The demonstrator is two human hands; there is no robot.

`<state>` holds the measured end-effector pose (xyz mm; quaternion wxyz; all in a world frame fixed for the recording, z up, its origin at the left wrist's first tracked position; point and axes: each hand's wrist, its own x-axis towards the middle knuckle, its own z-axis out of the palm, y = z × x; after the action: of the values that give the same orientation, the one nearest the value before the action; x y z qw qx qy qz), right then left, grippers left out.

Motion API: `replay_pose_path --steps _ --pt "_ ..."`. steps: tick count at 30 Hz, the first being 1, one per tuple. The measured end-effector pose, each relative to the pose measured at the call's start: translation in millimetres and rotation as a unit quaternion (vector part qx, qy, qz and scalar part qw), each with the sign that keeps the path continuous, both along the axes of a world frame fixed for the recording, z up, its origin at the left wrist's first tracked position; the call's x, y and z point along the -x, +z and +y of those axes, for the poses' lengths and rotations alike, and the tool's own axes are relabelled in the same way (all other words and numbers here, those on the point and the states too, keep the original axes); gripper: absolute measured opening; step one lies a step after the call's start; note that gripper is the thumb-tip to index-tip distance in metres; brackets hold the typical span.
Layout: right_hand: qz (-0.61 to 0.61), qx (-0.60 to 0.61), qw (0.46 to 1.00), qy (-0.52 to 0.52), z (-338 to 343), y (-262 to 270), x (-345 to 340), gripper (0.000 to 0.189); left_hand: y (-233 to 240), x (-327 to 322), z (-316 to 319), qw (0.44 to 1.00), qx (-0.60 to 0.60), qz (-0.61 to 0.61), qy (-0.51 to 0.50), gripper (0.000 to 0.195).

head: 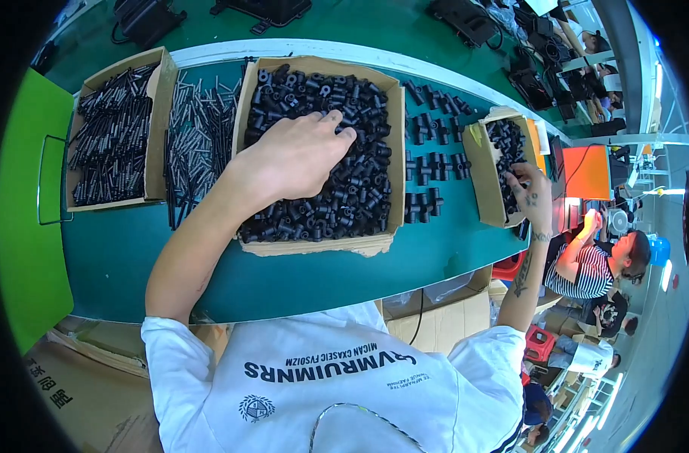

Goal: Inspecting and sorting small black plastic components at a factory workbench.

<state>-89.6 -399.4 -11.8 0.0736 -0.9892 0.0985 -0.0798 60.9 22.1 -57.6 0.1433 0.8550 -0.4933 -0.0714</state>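
Note:
My left hand [299, 153] lies over a large cardboard box [397, 187] heaped with small black plastic pipe fittings [322, 218]. Its fingertips reach into the pile, and the hand's back hides whether anything is between them. At the right, my right hand [530, 189] is at a smaller cardboard box [489, 195], which holds black plastic fittings [506, 139] of its own. The thumb and fingers curl over these parts; whether one is gripped is unclear. Between the two boxes, black tee-shaped fittings [432, 168] lie on the table in several rows.
An open cardboard box [152, 170] of dark screw-like rods stands at the left, with more loose rods [200, 130] beside it. A green panel [33, 198] rises at the table's [322, 283] left end. Dark devices [466, 22] sit beyond the white rail. Other people [591, 263] are at the right.

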Motion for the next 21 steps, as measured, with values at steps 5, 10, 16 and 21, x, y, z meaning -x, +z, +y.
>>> replay_pose_path --steps 5,10,16,21 --pt "-0.02 -0.008 1.0 0.008 -46.8 -46.4 -8.5 0.035 -1.3 -2.5 -7.0 1.0 -0.003 0.027 0.013 0.043" --pt "0.01 0.048 0.999 0.003 -55.4 -59.9 -17.5 0.026 -2.3 -9.5 -4.5 0.996 0.028 0.08 0.003 0.039" --pt "0.031 0.033 0.997 -0.06 -60.1 -54.1 -12.8 0.02 -0.2 -13.3 -7.0 0.994 0.037 0.099 0.029 0.025" --pt "-0.128 -0.111 0.982 -0.078 0.2 -12.7 -22.3 0.027 6.0 -22.0 2.8 0.981 0.143 0.127 0.04 0.022"
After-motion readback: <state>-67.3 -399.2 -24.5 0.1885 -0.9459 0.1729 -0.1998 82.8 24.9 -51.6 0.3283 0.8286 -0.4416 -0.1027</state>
